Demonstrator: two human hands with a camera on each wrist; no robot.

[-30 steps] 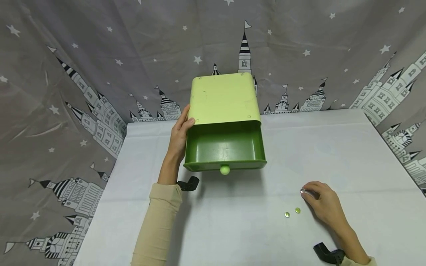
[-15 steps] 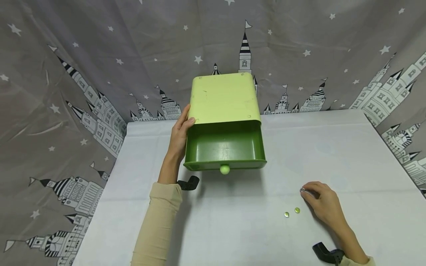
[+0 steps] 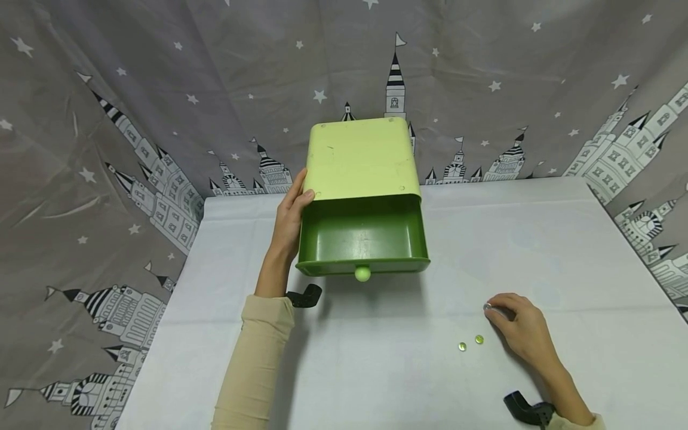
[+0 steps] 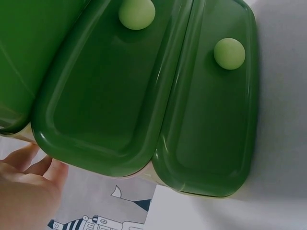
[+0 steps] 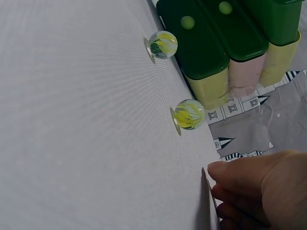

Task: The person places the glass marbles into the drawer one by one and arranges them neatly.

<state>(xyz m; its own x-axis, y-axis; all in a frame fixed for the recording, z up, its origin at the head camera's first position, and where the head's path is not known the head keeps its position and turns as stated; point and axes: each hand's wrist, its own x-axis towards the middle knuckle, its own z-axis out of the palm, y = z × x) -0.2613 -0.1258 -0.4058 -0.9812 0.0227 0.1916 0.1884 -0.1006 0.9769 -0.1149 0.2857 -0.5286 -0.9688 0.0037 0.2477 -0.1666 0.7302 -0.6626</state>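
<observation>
A small drawer cabinet (image 3: pixel 362 158) with a pale yellow-green top stands at mid-table. Its dark green top drawer (image 3: pixel 362 239), with a round light green knob, is pulled out; I see nothing inside. My left hand (image 3: pixel 290 224) rests along the cabinet's left side, thumb at the top's front corner. In the left wrist view its fingers lie against the side wall. My right hand (image 3: pixel 518 328) is low over the table at right, pinching a small shiny clear marble (image 3: pixel 487 307) between thumb and forefinger. Beside it lie two glass marbles (image 3: pixel 479 339) (image 5: pixel 189 115) with yellow-green swirls.
Two lower drawers (image 4: pixel 103 96) of the cabinet are closed, each with a round knob. A white cloth (image 3: pixel 376 370) covers the table. Behind it hangs a grey curtain (image 3: pixel 457 71) printed with castles and stars.
</observation>
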